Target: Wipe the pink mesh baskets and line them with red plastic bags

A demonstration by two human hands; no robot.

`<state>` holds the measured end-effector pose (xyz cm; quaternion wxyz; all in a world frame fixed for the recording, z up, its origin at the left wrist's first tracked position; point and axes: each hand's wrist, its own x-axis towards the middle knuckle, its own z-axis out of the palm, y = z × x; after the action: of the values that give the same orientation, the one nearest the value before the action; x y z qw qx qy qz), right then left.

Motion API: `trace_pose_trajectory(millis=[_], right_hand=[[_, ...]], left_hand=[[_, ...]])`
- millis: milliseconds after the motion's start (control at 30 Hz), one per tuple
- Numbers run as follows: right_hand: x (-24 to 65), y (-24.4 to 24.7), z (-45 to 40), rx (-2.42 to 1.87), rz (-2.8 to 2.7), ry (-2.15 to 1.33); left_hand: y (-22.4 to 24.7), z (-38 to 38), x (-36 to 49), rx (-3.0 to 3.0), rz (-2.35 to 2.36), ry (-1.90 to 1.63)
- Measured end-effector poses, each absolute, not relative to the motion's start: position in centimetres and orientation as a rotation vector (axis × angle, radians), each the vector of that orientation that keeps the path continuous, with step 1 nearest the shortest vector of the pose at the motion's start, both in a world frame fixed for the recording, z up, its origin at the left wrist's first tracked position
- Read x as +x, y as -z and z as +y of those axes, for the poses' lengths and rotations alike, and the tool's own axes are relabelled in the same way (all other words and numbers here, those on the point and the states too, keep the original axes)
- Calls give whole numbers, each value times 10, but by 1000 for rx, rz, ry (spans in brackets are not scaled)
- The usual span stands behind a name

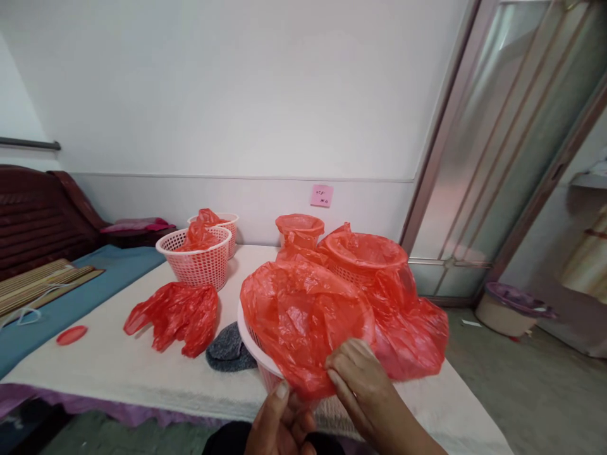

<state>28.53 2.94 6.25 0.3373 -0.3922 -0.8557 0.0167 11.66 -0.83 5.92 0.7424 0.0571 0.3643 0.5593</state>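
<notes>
A red plastic bag (303, 303) is draped over the opening of the near basket (250, 343), part of whose pale rim is exposed on the left side. At the front right of the near basket, the edge of the bag is gripped by the right hand (358, 379), fingers bent and pressed together on the film. The left hand (279, 422) is held at the front of the near basket, fingers curled, thumb raised at the bag's lower edge; whether film is pinched there cannot be told. A dark grey fabric item (228, 349) is seen just beside the near basket, on its left; a crumpled bag (183, 316) is laid farther left. Behind and left of the near basket, a pink lattice basket (202, 265) is set down; behind and right, a large basket (347, 272) is covered in red film. All are supported by a white cover (114, 373).
</notes>
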Motion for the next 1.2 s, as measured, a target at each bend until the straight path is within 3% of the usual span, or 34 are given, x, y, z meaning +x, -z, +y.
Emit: trace_pose_trajectory(millis=[133,333,633,933,1200], right_hand=[[285,-63,27,-1039,-2241,-23],[284,-66,21,-1044,-2272,-4],[277,-67,18,-1048,-2255,137],[281,-56,20,-985,-2220,438],[280,-56,17,-807,-2150,310]], left_hand=[[-75,-4,103,345,881,-1245],[-96,16,55,947,1058,-970],[-124,88,14,1346,1429,-688],[-125,86,13,1056,1251,-952],[-98,56,14,548,1041,-1157]])
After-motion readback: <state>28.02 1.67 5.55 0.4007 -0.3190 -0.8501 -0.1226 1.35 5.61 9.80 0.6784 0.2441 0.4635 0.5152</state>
